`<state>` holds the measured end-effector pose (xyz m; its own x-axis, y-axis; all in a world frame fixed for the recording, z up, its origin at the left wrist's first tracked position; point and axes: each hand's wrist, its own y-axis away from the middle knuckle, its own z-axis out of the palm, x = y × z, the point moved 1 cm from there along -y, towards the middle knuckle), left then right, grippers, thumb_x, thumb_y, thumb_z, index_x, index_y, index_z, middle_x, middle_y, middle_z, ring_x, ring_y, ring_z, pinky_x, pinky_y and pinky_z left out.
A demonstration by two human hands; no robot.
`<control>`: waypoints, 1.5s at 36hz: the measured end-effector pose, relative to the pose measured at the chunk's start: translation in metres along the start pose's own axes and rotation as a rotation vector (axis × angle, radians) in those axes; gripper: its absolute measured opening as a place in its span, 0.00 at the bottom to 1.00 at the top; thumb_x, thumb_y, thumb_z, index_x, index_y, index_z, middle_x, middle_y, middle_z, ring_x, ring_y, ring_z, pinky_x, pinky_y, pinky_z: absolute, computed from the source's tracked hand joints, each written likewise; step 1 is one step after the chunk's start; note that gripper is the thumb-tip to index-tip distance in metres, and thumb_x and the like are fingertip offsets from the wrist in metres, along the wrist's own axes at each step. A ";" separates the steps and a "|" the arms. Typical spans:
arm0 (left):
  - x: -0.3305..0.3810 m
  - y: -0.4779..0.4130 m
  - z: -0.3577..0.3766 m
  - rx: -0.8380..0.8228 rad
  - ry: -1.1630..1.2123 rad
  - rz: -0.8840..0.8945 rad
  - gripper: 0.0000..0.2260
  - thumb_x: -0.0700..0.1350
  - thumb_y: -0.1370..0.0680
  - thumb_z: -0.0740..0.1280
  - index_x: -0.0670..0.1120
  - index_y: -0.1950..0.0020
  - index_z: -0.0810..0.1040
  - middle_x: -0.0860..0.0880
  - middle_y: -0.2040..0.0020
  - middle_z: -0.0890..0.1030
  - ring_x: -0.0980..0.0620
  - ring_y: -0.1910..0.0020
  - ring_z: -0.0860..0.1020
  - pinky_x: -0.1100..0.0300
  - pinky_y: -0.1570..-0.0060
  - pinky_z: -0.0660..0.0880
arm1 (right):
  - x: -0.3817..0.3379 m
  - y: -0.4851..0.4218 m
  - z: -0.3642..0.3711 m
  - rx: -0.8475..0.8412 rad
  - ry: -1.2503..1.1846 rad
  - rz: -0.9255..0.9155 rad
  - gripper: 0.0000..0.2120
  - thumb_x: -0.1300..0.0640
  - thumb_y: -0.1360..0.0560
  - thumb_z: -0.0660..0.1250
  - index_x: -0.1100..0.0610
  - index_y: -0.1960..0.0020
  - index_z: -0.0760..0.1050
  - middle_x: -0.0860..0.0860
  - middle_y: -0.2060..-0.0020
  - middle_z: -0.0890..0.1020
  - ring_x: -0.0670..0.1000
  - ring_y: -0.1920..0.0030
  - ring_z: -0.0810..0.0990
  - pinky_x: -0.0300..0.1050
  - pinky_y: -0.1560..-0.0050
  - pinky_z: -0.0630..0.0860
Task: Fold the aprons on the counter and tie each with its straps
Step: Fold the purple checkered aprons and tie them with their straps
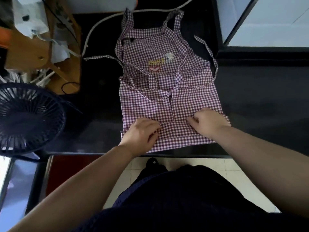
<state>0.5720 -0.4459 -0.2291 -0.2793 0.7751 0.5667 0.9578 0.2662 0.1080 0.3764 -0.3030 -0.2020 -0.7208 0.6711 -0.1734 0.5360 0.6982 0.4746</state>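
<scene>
A purple-and-white checked apron (167, 77) lies spread on the black counter (259, 97), bib end away from me, with a small yellow and white print on its chest. Its straps (207, 49) trail out to the left and right and loop over the cloth. My left hand (142, 131) rests on the apron's near left corner, fingers curled into the cloth. My right hand (207, 122) presses on the near right part of the hem, fingers bent and pinching fabric.
A dark blue fan (28, 116) stands at the counter's left. Behind it is a cardboard box (41, 52) with papers and cables. A white cable (100, 25) curves across the back. A white-topped unit (270, 22) sits at the right rear.
</scene>
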 end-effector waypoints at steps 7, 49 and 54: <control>0.006 -0.026 -0.021 0.017 -0.176 -0.217 0.30 0.55 0.22 0.63 0.47 0.24 0.59 0.48 0.23 0.57 0.46 0.25 0.55 0.44 0.28 0.54 | 0.005 -0.019 -0.021 0.270 -0.148 0.039 0.20 0.53 0.22 0.62 0.55 0.32 0.66 0.54 0.35 0.69 0.57 0.42 0.74 0.50 0.51 0.74; 0.019 -0.011 -0.003 0.352 -0.166 -0.310 0.12 0.44 0.23 0.61 0.42 0.48 0.82 0.43 0.50 0.79 0.40 0.53 0.77 0.45 0.53 0.75 | 0.011 -0.003 -0.011 -0.107 -0.050 -0.358 0.26 0.33 0.30 0.64 0.51 0.42 0.73 0.43 0.48 0.72 0.46 0.48 0.74 0.45 0.46 0.75; 0.030 0.010 0.004 0.203 -0.219 -0.068 0.19 0.58 0.24 0.61 0.46 0.47 0.83 0.47 0.49 0.81 0.44 0.52 0.80 0.48 0.49 0.75 | 0.013 -0.005 -0.007 -0.103 0.019 -0.404 0.09 0.46 0.22 0.62 0.52 0.49 0.70 0.48 0.47 0.72 0.51 0.49 0.74 0.47 0.51 0.73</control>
<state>0.5727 -0.4179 -0.2141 -0.3711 0.8508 0.3719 0.9097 0.4135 -0.0382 0.3616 -0.2997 -0.2004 -0.8726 0.3427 -0.3481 0.1621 0.8754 0.4554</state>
